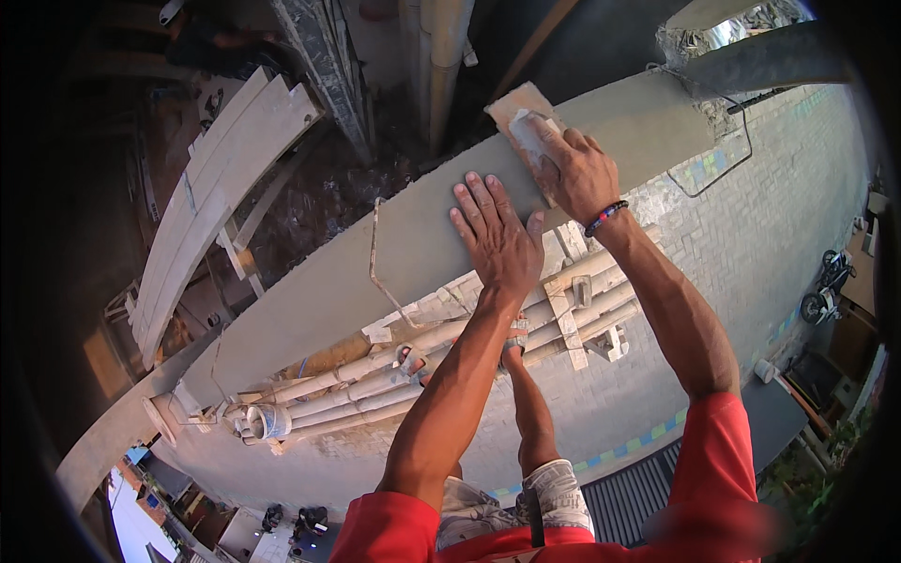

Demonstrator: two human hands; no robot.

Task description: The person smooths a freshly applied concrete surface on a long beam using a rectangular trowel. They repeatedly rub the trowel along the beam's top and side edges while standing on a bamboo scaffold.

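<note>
A long grey plastered beam [638,131] crosses the view diagonally. My left hand [493,230] lies on its face with fingers spread and nothing held. Just to the right, my right hand [577,169] grips a rectangular plastering float [514,105] with a smeared whitish handle; the float rests against the beam near its upper edge. Thin bent wires [374,253] hang over the beam. Below it, my sandalled feet stand on bamboo scaffold poles [601,310], high above a paved ground [760,235].
A bucket [270,422] sits at the scaffold's left end. Curved boards [206,206] and an upright post [328,84] stand beyond the beam. A dark pipe [770,66] meets its right end. Another person [211,42] is at upper left; motorbikes [826,286] stand far below.
</note>
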